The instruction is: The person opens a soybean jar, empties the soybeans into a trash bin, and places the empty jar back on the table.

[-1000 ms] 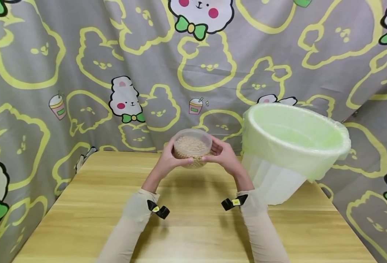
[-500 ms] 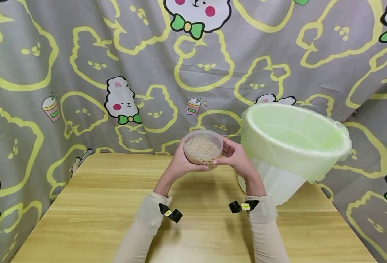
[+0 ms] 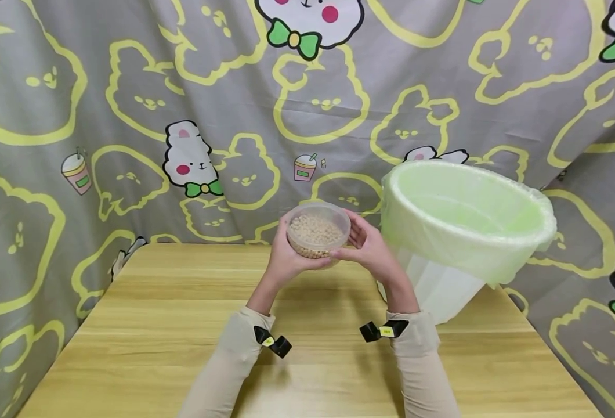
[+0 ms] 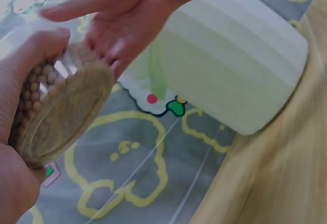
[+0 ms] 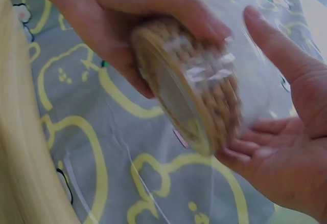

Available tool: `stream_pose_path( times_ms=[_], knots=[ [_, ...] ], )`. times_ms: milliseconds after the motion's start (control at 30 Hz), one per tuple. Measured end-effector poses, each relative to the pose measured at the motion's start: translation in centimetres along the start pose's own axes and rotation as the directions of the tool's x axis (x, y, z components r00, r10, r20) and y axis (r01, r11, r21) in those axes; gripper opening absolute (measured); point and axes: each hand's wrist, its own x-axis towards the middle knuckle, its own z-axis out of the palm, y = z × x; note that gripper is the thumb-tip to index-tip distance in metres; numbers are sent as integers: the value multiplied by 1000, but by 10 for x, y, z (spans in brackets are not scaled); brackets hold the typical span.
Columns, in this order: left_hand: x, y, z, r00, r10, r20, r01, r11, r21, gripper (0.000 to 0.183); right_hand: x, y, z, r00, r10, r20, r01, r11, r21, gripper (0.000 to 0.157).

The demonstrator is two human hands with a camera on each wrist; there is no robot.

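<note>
A clear round plastic tub [image 3: 318,227] of round beige beans [image 4: 43,83] is held up above the table in the head view, tilted a little. My left hand [image 3: 288,251] grips its left side, with the thumb across the front, and the left wrist view shows the tub's base beside that hand. On the other side, the fingers of my right hand [image 3: 367,247] lie against the tub. In the right wrist view the right thumb stands out straight, away from the bean-filled part, and the fingers are loosely extended.
A large white bin [image 3: 435,284] with a pale green liner [image 3: 443,252] over its rim stands on the wooden table [image 3: 172,348], close to my right hand. Behind the table hangs a grey patterned curtain [image 3: 255,98].
Both hands have carried the tub to the right, towards the bin, with a slight lift in the last half second. The tub tips more towards the camera. The bin has stayed put.
</note>
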Motion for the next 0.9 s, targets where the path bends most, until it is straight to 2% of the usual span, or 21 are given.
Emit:
stream_pose_path(
  times_ms=[133, 200, 300, 367, 567, 667, 733, 900],
  knots=[
    [-2, 5, 8, 997, 47, -63, -42, 996, 82, 110, 4, -1, 14, 994, 30, -106, -39, 995, -90, 95],
    [-1, -3, 10, 995, 57, -77, -47, 990, 130, 114, 4, 0, 19, 984, 57, -166, -80, 988, -133, 102],
    [0, -15, 11, 997, 31, -71, -18, 983, 183, 119, 3, -2, 23, 969, 90, -232, -133, 975, -180, 107],
    [1, -24, 10, 998, 2, -63, 11, 978, 206, 122, 2, -7, 26, 965, 79, -249, -128, 974, -188, 105],
    [2, -21, 6, 997, -57, -44, 67, 958, 277, 121, -2, -26, 37, 958, 18, -285, -87, 969, -233, 96],
    [1, -20, 1, 997, -70, -16, 72, 961, 269, 118, -3, -28, 38, 962, -7, -271, -66, 964, -257, 94],
    [1, -19, -2, 996, -80, 26, 72, 970, 232, 117, -5, -29, 36, 970, -34, -239, -32, 963, -266, 92],
    [1, -13, -12, 984, -62, 165, 41, 991, 127, 115, -7, -30, 25, 988, -112, -103, 82, 962, -260, 92]
  ],
)
